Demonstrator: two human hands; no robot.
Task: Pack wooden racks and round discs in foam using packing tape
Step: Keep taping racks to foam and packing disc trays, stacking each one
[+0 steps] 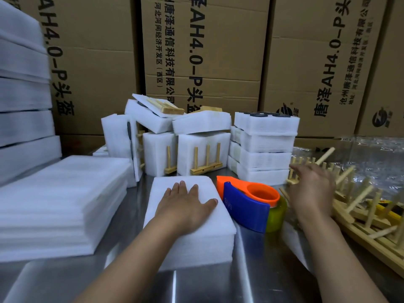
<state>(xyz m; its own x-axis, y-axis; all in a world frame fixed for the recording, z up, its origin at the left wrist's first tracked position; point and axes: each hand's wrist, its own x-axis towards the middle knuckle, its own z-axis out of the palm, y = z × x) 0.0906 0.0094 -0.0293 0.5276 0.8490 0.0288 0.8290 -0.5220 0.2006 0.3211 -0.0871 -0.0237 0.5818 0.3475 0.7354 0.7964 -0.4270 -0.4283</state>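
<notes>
A packer's left hand (185,204) lies flat, fingers straight and released, on a white foam block (196,241) just left of the orange-and-blue tape dispenser (247,206) on a steel tabletop (65,281). The right hand (310,191), on the dispenser's other side, stretches toward a heap of loose wooden racks (360,208). Its fingers look extended and hold nothing, though motion blur hides whether the tips touch a rack.

The step in hand appears to be fetching the next rack for the foam. The next move likely calls for closing on one rack, freeing it from the tangled pegs and bringing it across to the block, with the dispenser close by for sealing.

Behind the dispenser stand finished foam bundles (264,145), some showing rack pegs. Dark round discs (262,114) peek from the top one, mostly buried. Spare foam sheets (61,193) are stacked far to its left. The rack heap runs off the right edge. Cardboard cartons (207,51) wall the back.
</notes>
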